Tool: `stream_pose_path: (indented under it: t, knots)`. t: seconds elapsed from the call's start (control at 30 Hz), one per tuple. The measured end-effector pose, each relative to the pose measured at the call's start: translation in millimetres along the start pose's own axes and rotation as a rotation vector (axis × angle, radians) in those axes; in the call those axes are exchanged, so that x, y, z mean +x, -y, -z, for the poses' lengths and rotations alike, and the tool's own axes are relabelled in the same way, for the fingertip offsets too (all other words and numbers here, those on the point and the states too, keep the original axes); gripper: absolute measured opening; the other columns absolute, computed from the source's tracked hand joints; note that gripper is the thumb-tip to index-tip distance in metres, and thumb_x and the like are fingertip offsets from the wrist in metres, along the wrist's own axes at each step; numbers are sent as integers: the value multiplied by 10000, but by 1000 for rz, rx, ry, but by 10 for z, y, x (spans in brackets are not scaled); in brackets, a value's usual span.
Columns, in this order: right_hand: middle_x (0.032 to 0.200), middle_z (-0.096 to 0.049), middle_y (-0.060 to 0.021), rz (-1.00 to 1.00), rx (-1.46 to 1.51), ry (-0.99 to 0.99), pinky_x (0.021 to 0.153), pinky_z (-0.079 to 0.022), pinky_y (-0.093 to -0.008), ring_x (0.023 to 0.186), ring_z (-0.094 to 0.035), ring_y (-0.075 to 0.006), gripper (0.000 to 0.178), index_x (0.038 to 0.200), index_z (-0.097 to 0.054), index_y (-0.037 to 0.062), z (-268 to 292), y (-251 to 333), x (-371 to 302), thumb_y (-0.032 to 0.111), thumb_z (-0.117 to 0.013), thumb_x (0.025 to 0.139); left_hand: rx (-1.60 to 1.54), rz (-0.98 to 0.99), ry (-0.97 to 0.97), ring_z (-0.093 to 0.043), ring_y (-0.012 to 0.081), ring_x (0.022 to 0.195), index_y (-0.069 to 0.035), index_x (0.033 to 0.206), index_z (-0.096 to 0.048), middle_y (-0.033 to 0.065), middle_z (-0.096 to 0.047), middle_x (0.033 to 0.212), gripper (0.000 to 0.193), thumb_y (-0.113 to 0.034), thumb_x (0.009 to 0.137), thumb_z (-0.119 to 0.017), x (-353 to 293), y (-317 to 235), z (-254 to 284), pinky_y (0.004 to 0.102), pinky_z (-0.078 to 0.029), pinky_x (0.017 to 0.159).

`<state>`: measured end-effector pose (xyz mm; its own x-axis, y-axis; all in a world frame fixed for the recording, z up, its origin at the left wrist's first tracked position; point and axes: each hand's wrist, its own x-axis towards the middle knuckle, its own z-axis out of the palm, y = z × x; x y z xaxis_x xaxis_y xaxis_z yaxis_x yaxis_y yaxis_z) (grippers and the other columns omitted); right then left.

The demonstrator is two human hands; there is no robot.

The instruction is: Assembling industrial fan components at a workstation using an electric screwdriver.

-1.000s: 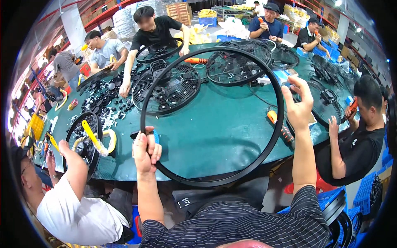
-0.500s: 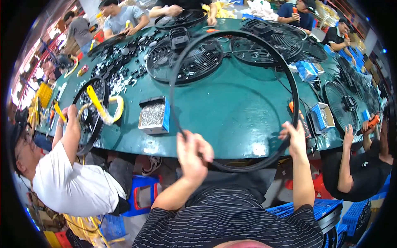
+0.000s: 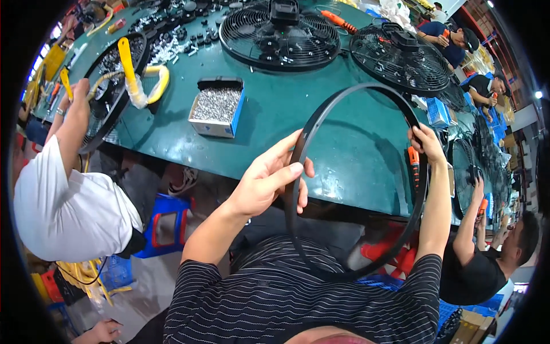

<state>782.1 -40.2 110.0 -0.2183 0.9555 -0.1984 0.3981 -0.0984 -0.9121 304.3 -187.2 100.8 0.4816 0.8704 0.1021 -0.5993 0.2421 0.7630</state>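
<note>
A thin black hoop (image 3: 316, 117), likely a fan grille's rim, stands tilted in front of my body, its lower part hanging past the table edge. My left hand (image 3: 266, 180) is on the hoop's left side, thumb on the near face and fingers passing behind. On the upper right, my right hand (image 3: 428, 144) is closed round the band. An orange and black electric screwdriver (image 3: 413, 166) lies on the table, seen through the hoop near its right side.
The green table (image 3: 269, 123) bears a box of small metal fasteners (image 3: 217, 104) and black fan grilles with motors (image 3: 281, 40). A co-worker in a white shirt (image 3: 74, 203) works at the left with a black ring; another in black (image 3: 472, 261) is at the right.
The view has turned to the right. The hoop has come lower and nearer my body. My left hand has shifted up its left side, and my right hand has closed on its upper right.
</note>
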Motion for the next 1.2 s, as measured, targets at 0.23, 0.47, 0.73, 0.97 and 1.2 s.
stream_pose_path:
  t: [0.23,0.47,0.73,0.97,1.2]
  knots:
    - [816,-613,24,-63,-52,66,458,-356,-175,582,-490,-23,367,1315,-603,56,-238,321,712,270,-571,1018,-61,-83,-2,-672,222,825,-67,1585,-117,150,-533,1101,884,99,869,-608,-207,-65,90,370,-597,725]
    - [720,-682,-80,132,-621,-327,626,-498,-305,635,-618,-144,294,1051,-734,-9,-498,334,1408,234,-715,889,560,-211,-224,-530,334,1212,-42,1565,-211,234,-474,1324,806,30,879,-627,3,284,502,495,-445,1020]
    - [945,-654,-83,577,-1018,-600,777,-536,-366,901,-662,-288,267,954,-696,46,-923,185,1292,255,-774,806,1674,-313,-305,-293,509,1406,16,918,-605,340,-338,1495,190,-158,846,-625,138,525,695,595,-245,1144]
    - [969,-657,-116,779,-1168,-911,803,-532,-406,936,-640,-307,310,969,-675,36,-8,838,1426,253,-768,768,1820,-341,-344,-408,508,1330,-11,735,-495,342,-415,1447,216,-189,852,-529,303,603,596,575,-314,1089]
    - [1353,-527,-263,296,-1334,-871,1044,-445,-457,1261,-532,-388,975,1439,-446,118,597,1342,2466,584,-809,662,1782,-305,-448,-456,508,1282,-8,715,-536,355,-433,1422,297,-278,839,-555,239,534,687,600,-349,1068]
